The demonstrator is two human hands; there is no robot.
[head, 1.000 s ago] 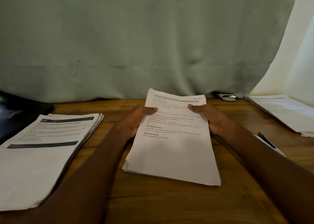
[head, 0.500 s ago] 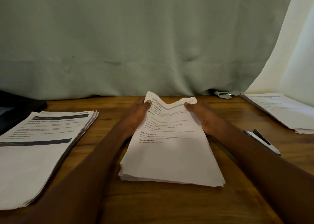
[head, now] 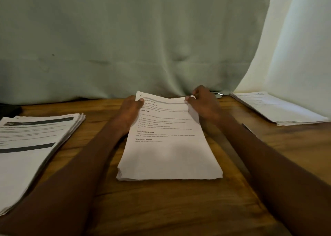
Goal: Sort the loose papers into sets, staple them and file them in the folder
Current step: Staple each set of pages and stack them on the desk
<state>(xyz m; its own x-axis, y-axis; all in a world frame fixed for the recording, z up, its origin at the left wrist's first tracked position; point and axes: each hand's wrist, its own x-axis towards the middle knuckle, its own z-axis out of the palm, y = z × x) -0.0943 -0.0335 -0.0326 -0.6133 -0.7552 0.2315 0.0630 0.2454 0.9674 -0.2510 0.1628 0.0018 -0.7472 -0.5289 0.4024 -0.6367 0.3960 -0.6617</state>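
1. Green cloth (head: 125,44) hangs behind everything and fills the top of the view. A white curtain (head: 300,47) hangs next to it on the right.
2. Brown wood makes up the table (head: 170,207), which spreads across the bottom of the view.
3. On the left side of the table lies a big pile of papers (head: 30,157). Its top page has two dark bars and lines of print. The page edges are a bit fanned out.
4. In the middle of the table lies the middle stack of papers (head: 168,151). Its near end rests flat on the wood. Its far end is lifted a little and bent. The top page has bold headings and small print.
5. On the far right lies another pile of papers (head: 275,108), close to the white curtain and well apart from the middle stack.
6. The person's left hand (head: 129,110) grips the far left corner of the middle stack, with the thumb on top of the page.
7. The right hand (head: 204,101) grips the far right corner of the same stack, with the thumb on top and the fingers curled behind the edge.
8. Something small and shiny (head: 217,94) peeks out behind the right hand, by the cloth. It is too hidden to tell what it is.
9. A dark thing (head: 9,108) sits at the far left edge, behind the big pile.
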